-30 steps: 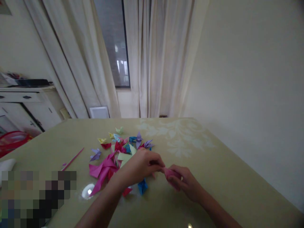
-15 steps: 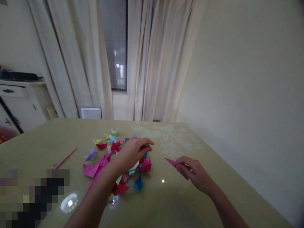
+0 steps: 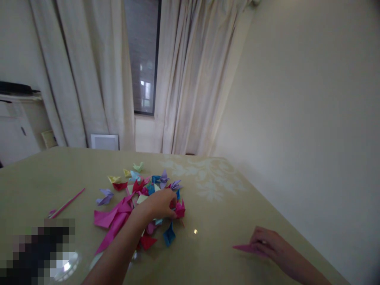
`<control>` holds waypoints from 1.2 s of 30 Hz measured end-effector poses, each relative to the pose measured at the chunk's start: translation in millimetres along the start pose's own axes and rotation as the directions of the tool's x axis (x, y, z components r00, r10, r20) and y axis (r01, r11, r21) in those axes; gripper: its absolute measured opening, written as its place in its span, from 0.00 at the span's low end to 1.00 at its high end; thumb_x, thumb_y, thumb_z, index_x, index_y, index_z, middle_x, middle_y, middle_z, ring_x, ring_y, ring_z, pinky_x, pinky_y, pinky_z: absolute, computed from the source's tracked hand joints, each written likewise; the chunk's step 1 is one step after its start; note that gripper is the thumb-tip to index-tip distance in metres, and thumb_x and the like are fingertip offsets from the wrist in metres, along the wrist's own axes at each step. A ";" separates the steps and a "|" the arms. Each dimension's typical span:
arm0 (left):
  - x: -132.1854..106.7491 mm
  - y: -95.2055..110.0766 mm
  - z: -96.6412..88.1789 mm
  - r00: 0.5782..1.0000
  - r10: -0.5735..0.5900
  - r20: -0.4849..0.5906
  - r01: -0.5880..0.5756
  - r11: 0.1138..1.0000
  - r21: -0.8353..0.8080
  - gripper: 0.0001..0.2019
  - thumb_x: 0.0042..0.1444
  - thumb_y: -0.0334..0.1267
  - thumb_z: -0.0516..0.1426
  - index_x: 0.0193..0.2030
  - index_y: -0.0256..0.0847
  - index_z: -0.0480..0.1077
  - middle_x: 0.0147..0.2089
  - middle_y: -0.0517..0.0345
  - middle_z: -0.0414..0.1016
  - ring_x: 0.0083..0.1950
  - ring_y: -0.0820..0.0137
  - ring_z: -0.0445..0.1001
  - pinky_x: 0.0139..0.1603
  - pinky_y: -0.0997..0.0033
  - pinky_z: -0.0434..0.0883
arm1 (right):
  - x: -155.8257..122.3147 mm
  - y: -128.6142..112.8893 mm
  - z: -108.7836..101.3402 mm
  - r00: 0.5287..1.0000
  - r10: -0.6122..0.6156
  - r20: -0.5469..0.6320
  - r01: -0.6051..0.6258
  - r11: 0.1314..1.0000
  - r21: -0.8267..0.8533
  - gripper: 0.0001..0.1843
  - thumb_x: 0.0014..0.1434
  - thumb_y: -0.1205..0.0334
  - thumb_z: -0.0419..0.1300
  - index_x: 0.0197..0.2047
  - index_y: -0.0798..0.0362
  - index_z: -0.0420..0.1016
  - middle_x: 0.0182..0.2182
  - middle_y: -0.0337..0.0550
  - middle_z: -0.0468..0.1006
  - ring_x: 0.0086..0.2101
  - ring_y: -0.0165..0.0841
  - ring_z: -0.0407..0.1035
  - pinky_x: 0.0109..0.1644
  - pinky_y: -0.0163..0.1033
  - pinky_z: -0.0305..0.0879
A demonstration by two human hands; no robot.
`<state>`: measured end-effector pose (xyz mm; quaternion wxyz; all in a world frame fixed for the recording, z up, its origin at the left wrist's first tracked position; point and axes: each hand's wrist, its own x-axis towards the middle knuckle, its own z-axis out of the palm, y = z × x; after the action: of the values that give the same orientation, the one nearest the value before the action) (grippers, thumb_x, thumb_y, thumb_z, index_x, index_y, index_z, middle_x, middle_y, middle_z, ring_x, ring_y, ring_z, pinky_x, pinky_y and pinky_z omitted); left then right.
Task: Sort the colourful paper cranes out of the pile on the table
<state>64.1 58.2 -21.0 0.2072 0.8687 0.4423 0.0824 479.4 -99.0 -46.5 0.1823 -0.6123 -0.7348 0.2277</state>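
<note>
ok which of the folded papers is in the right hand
The slim pink folded paper, its pointed tip sticking out leftward from the right hand; the other folded papers are grouped near the left hand.

Your left hand [image 3: 163, 204] reaches over a heap of multicoloured folded-paper figures [image 3: 138, 186], fingertips at a bright pink crumpled-looking paper figure [image 3: 180, 209]; whether they grip it, you cannot tell. A blue folded-paper figure [image 3: 169, 235] lies near. Well apart, your right hand [image 3: 268, 245] pinches a narrow, pointed pink folded paper [image 3: 245, 248] low over the glossy yellow-green table [image 3: 213, 263]. Long cream fabric curtains [image 3: 202, 79] hang beyond.
</note>
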 end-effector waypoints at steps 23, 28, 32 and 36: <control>-53.7 31.6 -68.3 0.810 0.138 -0.570 -0.426 0.806 -0.410 0.08 0.71 0.41 0.58 0.45 0.45 0.79 0.43 0.57 0.75 0.42 0.68 0.75 0.41 0.72 0.72 | 143.5 -183.4 8.8 0.812 -0.564 -0.149 0.583 0.777 0.237 0.36 0.59 0.41 0.73 0.67 0.41 0.74 0.61 0.46 0.78 0.61 0.45 0.71 0.69 0.55 0.65; -38.7 31.0 -56.5 0.819 0.155 -0.552 -0.424 0.811 -0.402 0.08 0.71 0.39 0.58 0.44 0.45 0.80 0.42 0.57 0.75 0.43 0.69 0.75 0.42 0.72 0.72 | 138.5 -163.6 2.5 0.815 -0.574 -0.082 0.558 0.737 0.382 0.46 0.58 0.34 0.70 0.75 0.38 0.64 0.69 0.46 0.71 0.66 0.47 0.67 0.71 0.56 0.62; -36.9 33.3 -54.2 0.809 0.193 -0.555 -0.473 0.774 -0.421 0.10 0.72 0.41 0.58 0.44 0.45 0.81 0.40 0.56 0.75 0.41 0.69 0.75 0.39 0.74 0.71 | 146.6 -141.6 -4.4 0.852 -0.524 0.005 0.423 0.694 0.583 0.41 0.68 0.31 0.57 0.77 0.40 0.60 0.71 0.50 0.68 0.68 0.45 0.65 0.72 0.57 0.58; -39.6 36.1 -57.0 0.769 0.218 -0.601 -0.548 0.709 -0.443 0.10 0.72 0.40 0.58 0.42 0.45 0.81 0.39 0.56 0.75 0.41 0.69 0.75 0.40 0.75 0.72 | 167.4 -129.2 11.1 0.862 -0.504 0.063 0.295 0.596 0.747 0.38 0.69 0.31 0.58 0.73 0.44 0.69 0.68 0.52 0.73 0.68 0.45 0.63 0.73 0.56 0.53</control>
<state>48.5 23.9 47.5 0.3227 0.7790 0.2328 0.4847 337.0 45.5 14.5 0.3512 -0.2733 -0.7235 0.5277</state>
